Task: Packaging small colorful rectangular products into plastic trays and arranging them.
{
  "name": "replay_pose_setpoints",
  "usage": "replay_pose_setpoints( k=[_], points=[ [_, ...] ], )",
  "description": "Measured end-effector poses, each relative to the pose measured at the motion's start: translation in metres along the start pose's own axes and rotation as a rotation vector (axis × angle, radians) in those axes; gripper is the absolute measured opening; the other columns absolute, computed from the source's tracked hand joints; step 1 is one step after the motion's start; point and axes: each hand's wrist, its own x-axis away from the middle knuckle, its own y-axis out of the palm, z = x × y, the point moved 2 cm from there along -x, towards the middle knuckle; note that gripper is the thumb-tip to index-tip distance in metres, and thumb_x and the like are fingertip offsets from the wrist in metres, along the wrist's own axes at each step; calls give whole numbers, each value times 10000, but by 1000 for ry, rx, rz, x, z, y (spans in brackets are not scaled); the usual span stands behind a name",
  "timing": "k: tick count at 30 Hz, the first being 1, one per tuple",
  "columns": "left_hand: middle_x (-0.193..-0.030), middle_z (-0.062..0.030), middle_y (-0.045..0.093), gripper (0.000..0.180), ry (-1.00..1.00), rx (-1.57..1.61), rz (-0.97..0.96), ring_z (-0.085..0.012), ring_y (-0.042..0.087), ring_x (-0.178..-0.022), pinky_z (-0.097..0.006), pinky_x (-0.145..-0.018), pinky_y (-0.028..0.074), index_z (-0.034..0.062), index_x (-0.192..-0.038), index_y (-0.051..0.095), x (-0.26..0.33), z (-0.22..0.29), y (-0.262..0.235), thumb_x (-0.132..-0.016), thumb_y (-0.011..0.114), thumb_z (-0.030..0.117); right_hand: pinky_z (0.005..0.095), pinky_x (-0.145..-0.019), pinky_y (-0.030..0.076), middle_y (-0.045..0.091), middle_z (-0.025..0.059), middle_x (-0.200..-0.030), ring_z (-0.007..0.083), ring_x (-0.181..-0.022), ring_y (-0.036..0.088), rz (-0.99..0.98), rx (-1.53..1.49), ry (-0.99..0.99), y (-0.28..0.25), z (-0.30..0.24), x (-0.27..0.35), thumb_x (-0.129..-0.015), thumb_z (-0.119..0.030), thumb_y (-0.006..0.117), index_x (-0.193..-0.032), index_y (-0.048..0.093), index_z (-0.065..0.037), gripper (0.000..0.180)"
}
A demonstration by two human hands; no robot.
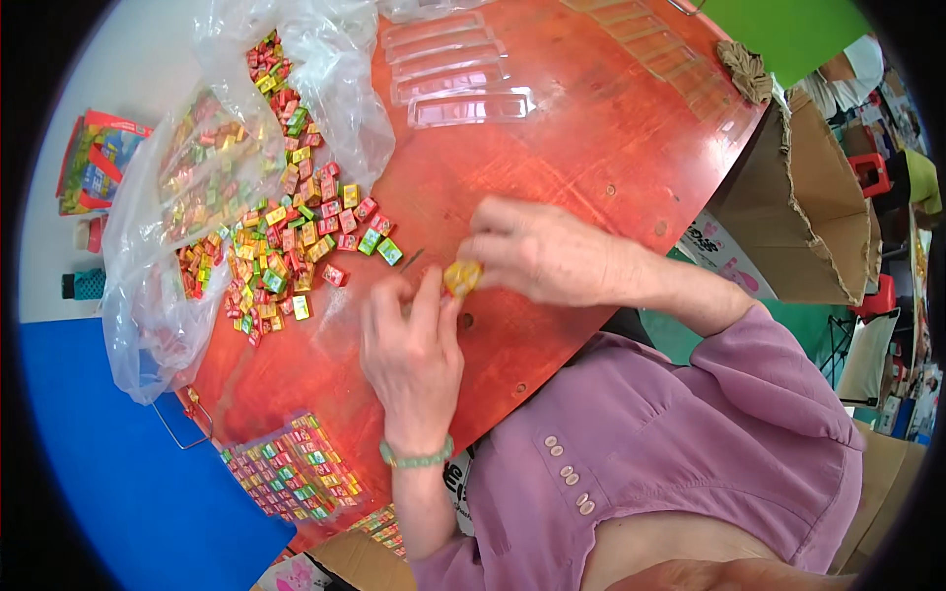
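1. Okay so, the grip: the left hand has its fingertips pinched on a small yellow piece. The right hand comes at it from the other side, but its fingers are blurry, so I can't tell if they're clamped on it or just touching.
2. Key bit imo: the piece sits right between both sets of fingertips, up and right of the left hand, down and left of the right one. Neither hand is clearly nearer. Long axis? Too smeared to call.
3. Next out, a loose pile of little wrapped blocks lies left of the grip, left hand's side, partly under a clear plastic bag.
4. Farther off: clear trays up top, and a filled block array lower left on the red table.
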Motion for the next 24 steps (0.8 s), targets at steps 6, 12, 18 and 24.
replay_pose_setpoints(
  k=[6, 12, 18, 24],
  points=[
    [-982, -131, 580, 279, 263, 6, -16, -332, 613, -927, -458, -788, 529, 85, -1123, 724, -117, -12, 22, -859, 767, 168, 433, -797, 546, 598, 145, -1049, 357, -926, 645, 196, 130, 195, -40, 56, -23, -895, -163, 745, -1121, 670, -35, 270],
    [-1025, -125, 622, 274, 370, 79, -91, -328, 641, -995, -445, -835, 550, 146, -1126, 744, -187, -32, 62, -862, 773, 209, 441, -823, 545, 605, 144, -1058, 359, -971, 643, 329, 233, 301, -43, 98, -40, -894, -178, 746, -1162, 692, -60, 298],
    [-1062, -134, 629, 261, 412, 153, -176, -340, 640, -1020, -441, -869, 543, 129, -1109, 749, -209, -44, 86, -861, 773, 206, 449, -819, 550, 593, 146, -1034, 364, -958, 649, 295, 265, 419, -38, 116, -43, -906, -223, 742, -1154, 693, -64, 298],
    [-1070, -147, 630, 254, 395, 158, -118, -354, 635, -1028, -449, -878, 539, 91, -1106, 715, -208, -45, 87, -871, 756, 179, 456, -792, 555, 577, 164, -1028, 383, -921, 649, 318, 246, 425, -35, 121, -43, -895, -213, 760, -1168, 665, -54, 330]
  ],
)
